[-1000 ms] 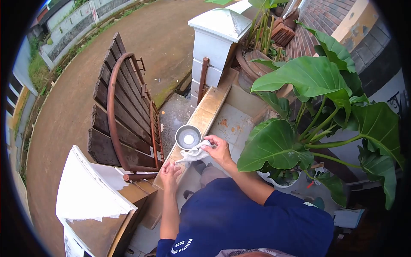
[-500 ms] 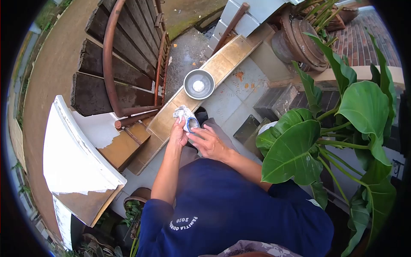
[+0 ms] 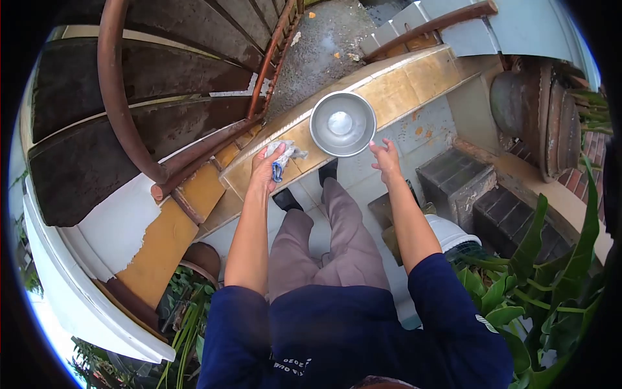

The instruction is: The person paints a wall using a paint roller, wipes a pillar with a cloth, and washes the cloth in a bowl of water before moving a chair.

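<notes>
My left hand [image 3: 265,170] is closed around a crumpled white cloth [image 3: 289,153] with a blue edge, above the tan tiled ledge [image 3: 414,81]. Part of the cloth hangs out past the fingers, toward the bowl. A round silver metal bowl [image 3: 330,135] stands on the ledge, with a pale bright patch at its bottom. Just right of the bowl's rim is my right hand [image 3: 387,160], its fingers apart and holding nothing. Whether a fingertip touches the rim I cannot tell.
Brown metal railing [image 3: 123,97] with dark wooden boards rises at the left. Dark tiled steps [image 3: 457,181] and a large clay pot [image 3: 528,120] stand at the right. Green leafy plants [image 3: 557,259] crowd the lower right. My feet are on pale floor tiles [image 3: 421,136].
My hands were together on the cloth and have moved apart. My right hand has let go and reached out to the bowl's right side. The view has shifted closer to the ledge.
</notes>
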Motion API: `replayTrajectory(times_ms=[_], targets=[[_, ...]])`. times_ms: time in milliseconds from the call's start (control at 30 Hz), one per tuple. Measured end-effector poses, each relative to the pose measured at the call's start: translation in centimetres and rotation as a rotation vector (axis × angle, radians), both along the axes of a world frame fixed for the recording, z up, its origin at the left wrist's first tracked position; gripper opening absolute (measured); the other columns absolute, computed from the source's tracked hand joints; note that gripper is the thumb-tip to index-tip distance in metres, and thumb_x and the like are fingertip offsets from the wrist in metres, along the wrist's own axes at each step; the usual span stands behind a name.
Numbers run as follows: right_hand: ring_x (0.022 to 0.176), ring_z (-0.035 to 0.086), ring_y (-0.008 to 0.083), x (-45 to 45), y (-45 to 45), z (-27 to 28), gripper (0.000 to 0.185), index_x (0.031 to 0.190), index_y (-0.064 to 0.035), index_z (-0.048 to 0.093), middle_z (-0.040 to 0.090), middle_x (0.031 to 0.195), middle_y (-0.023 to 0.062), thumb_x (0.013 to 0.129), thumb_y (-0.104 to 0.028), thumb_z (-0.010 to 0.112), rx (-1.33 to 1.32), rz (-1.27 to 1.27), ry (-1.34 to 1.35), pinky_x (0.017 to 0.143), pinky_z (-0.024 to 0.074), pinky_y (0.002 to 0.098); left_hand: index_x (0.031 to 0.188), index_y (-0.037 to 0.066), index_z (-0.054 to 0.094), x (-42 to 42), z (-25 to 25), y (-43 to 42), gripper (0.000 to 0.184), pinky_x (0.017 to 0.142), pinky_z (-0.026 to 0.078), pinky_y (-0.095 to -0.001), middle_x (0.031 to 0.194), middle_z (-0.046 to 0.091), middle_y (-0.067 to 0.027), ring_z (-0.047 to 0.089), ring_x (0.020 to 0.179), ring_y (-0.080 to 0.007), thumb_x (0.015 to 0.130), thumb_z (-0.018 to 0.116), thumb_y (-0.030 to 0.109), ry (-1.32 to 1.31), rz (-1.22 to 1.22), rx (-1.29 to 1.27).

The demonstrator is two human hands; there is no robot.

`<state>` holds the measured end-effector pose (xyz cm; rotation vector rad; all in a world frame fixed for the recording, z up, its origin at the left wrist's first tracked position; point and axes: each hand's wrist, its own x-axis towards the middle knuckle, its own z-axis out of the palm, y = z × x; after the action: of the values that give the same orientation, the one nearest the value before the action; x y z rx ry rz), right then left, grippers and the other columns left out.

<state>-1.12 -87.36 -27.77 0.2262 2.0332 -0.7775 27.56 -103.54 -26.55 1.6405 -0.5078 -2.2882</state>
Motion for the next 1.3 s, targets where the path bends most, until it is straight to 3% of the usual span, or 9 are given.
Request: replayTrajectory(times_ms=[133, 167, 400, 700, 900, 1000, 1133, 1233, 1300], targets=[[0.096, 0.063, 0.0217, -1.9, -1.8, -5.1, 0.059, 0.136, -0.0063, 0.042, 0.057, 0.119, 0.0136, 0.085, -0.017, 0.07, -0.206, 0.04, -0.292, 0.065, 0.058, 0.0358, 0.123, 0.005, 0.054, -1.0, -3.6, -1.5, 0.044, 0.082, 0.056, -0.0314, 0.109, 0.067, -0.0079, 0.066, 0.097, -0.0183, 0.082, 0.072, 0.0, 0.072, 0.11, -0.098], [0.09, 0.065, 0.0219, -1.9, -2.0, -6.0, 0.052, 0.134, -0.0057, 0.043, 0.059, 0.115, 0.0124, 0.086, -0.002, 0.062, -0.192, 0.066, -0.255, 0.061, 0.0606, 0.0336, 0.128, 0.005, 0.051, -1.0, -4.5, -2.0, 0.053, 0.088, 0.055, -0.0332, 0.115, 0.065, -0.0081, 0.064, 0.103, -0.0191, 0.079, 0.07, -0.008, 0.11, 0.146, -0.07], [0.093, 0.064, 0.0206, -1.2, -3.6, -4.5, 0.062, 0.135, -0.0064, 0.043, 0.059, 0.114, 0.0105, 0.077, 0.012, 0.05, -0.329, 0.071, -0.164, 0.064, 0.0602, 0.0322, 0.125, 0.003, 0.053, -0.9, -9.2, -4.2, 0.048, 0.095, 0.05, -0.0348, 0.116, 0.064, -0.0081, 0.063, 0.106, -0.0191, 0.081, 0.066, -0.009, 0.057, 0.22, -0.073], [0.111, 0.057, 0.0158, 0.4, -8.2, 3.4, 0.069, 0.143, -0.0036, 0.038, 0.058, 0.124, 0.0116, 0.076, 0.011, 0.045, -0.535, 0.391, 0.102, 0.093, 0.0449, 0.0254, 0.127, 0.002, 0.051, -2.1, -15.3, -6.1, 0.045, 0.09, 0.051, -0.0359, 0.116, 0.064, -0.0111, 0.063, 0.104, -0.0208, 0.084, 0.06, -0.007, 0.034, 0.341, -0.279], [0.12, 0.054, 0.0209, 3.1, -11.6, 4.5, 0.071, 0.145, -0.0014, 0.036, 0.054, 0.133, 0.0171, 0.075, 0.01, 0.043, -0.456, 0.551, 0.322, 0.1, 0.0404, 0.0299, 0.129, 0.0, 0.049, -5.0, -14.8, -7.1, 0.047, 0.092, 0.049, -0.0361, 0.118, 0.062, -0.0122, 0.062, 0.105, -0.0222, 0.083, 0.059, -0.004, 0.057, 0.492, -0.089], [0.12, 0.054, 0.0205, 3.9, -12.1, 3.3, 0.072, 0.145, -0.0025, 0.036, 0.053, 0.133, 0.016, 0.075, 0.011, 0.043, -0.472, 0.569, 0.376, 0.1, 0.0397, 0.0272, 0.129, -0.002, 0.048, -5.9, -17.6, -6.8, 0.048, 0.088, 0.051, -0.037, 0.117, 0.062, -0.0131, 0.062, 0.102, -0.0227, 0.084, 0.061, 0.0, -0.019, 0.582, -0.001], [0.109, 0.06, 0.0234, 3.4, -12.2, 1.4, 0.067, 0.141, -0.0031, 0.04, 0.056, 0.123, 0.0147, 0.075, 0.013, 0.043, -0.428, 0.304, 0.057, 0.085, 0.0529, 0.0324, 0.126, -0.001, 0.051, -6.0, -19.6, -6.8, 0.047, 0.08, 0.053, -0.0412, 0.114, 0.063, -0.0135, 0.063, 0.097, -0.0238, 0.089, 0.068, 0.021, -0.018, 0.487, -0.041], [0.089, 0.064, 0.0228, 2.6, -12.2, 1.1, 0.056, 0.13, -0.0055, 0.046, 0.056, 0.114, 0.0123, 0.076, 0.011, 0.049, -0.353, 0.142, -0.148, 0.063, 0.0622, 0.0395, 0.119, 0.001, 0.058, -5.7, -19.6, -8.4, 0.043, 0.075, 0.054, -0.0385, 0.107, 0.066, -0.0115, 0.065, 0.091, -0.0231, 0.089, 0.069, 0.03, 0.223, 0.729, 0.175], [0.088, 0.064, 0.0229, 1.9, -11.6, 0.6, 0.057, 0.13, -0.006, 0.046, 0.057, 0.112, 0.0121, 0.076, 0.011, 0.049, -0.368, 0.133, -0.208, 0.065, 0.0619, 0.0393, 0.117, 0.002, 0.059, -4.9, -18.8, -9.2, 0.043, 0.072, 0.055, -0.0371, 0.102, 0.068, -0.0107, 0.066, 0.087, -0.0231, 0.089, 0.069, 0.032, 0.198, 0.669, 0.069]])
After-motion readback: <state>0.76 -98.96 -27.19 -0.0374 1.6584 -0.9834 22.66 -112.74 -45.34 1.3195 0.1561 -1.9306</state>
